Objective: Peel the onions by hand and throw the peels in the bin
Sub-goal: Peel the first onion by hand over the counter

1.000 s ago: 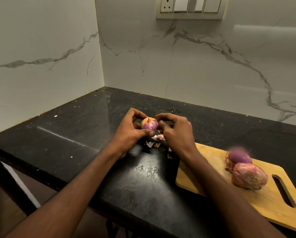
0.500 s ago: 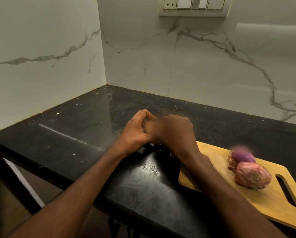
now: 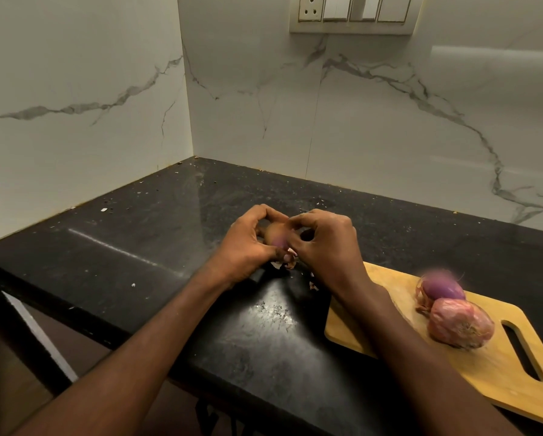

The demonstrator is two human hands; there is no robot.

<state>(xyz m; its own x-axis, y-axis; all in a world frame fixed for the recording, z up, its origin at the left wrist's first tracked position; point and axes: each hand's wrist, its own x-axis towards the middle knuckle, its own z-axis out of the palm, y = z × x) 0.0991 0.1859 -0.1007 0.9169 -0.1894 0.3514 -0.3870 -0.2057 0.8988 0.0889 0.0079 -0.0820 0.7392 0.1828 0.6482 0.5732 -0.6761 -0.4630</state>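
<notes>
Curling tight, both grips are closed on one onion (image 3: 274, 236), left hand (image 3: 248, 243) and right hand (image 3: 326, 243) meeting above the bench (image 3: 138, 247). Peel scraps (image 3: 287, 262) are seen beneath; two more onions (image 3: 460, 322) are left on the board (image 3: 499, 382).

no readable text, labels or numbers anywhere, switch plate (image 3: 355, 14) on the wall unmarked

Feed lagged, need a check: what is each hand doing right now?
Left hand: grips the onion.
Right hand: fingers curled at the onion, pinching its peel.
</notes>
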